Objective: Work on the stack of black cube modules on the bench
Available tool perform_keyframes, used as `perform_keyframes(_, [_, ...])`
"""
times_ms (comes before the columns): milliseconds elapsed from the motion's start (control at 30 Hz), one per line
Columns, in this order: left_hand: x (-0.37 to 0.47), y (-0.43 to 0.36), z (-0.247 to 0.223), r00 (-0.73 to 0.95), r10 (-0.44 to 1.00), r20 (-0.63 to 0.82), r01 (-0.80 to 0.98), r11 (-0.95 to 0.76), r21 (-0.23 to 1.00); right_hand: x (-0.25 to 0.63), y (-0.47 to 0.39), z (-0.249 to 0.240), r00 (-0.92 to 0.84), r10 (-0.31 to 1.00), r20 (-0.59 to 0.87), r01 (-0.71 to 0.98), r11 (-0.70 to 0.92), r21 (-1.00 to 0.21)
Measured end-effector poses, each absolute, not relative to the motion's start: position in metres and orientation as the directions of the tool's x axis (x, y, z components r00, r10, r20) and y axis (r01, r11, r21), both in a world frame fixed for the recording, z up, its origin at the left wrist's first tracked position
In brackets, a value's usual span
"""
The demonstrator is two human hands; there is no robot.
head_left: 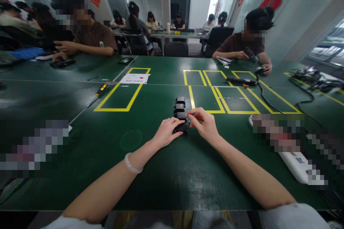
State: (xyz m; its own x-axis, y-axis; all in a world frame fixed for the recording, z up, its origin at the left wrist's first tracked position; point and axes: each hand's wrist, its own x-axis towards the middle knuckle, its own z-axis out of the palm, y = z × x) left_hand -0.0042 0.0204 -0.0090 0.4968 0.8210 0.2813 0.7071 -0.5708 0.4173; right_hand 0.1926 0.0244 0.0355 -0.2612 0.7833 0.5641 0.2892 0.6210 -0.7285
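Several small black box-shaped parts, which look like servo motors, stand in a row on the green table. The farthest black block (180, 99) and the one behind the hands, another black block (180, 115), are uncovered. My left hand (168, 131) grips the nearest black block (181, 128), with fingers over its top and thumb along its near side. Just right of the row, my right hand (204, 123) is closed in a pinch beside the blocks. Something thin and greyish shows at its fingertips, too small to name.
Yellow tape outlines (115, 110) mark the green table (150, 186). Beyond are a paper sheet (135, 78), a yellow-black screwdriver (101, 89) and a black pen-shaped tool (242, 81) with a cable. A white power strip (292, 166) lies right. Two co-workers sit across.
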Motion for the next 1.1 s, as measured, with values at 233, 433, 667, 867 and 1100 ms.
perform_keyframes(233, [-0.0035,0.0195,-0.0075,0.493,0.822,0.286,0.705,-0.57,0.422,0.1916,0.0249,0.0346,-0.241,0.787,0.568,0.277,0.617,-0.737])
perform_keyframes(433, [-0.0041,0.0198,-0.0088,0.491,0.824,0.283,0.704,-0.567,0.428,0.1924,0.0243,0.037,-0.246,0.797,0.551,0.287,0.603,-0.744])
perform_keyframes(667, [-0.0044,0.02,-0.0094,0.493,0.822,0.284,0.699,-0.569,0.432,0.1898,0.024,0.0344,-0.206,0.83,0.519,0.177,0.553,-0.814])
perform_keyframes(867, [-0.0043,0.0197,-0.0081,0.491,0.824,0.284,0.704,-0.567,0.428,0.1907,0.0245,0.0354,-0.225,0.813,0.537,0.195,0.577,-0.793])
perform_keyframes(1100, [-0.0044,0.0195,-0.0082,0.492,0.824,0.283,0.704,-0.567,0.427,0.1903,0.0232,0.0356,-0.244,0.806,0.539,0.2,0.585,-0.786])
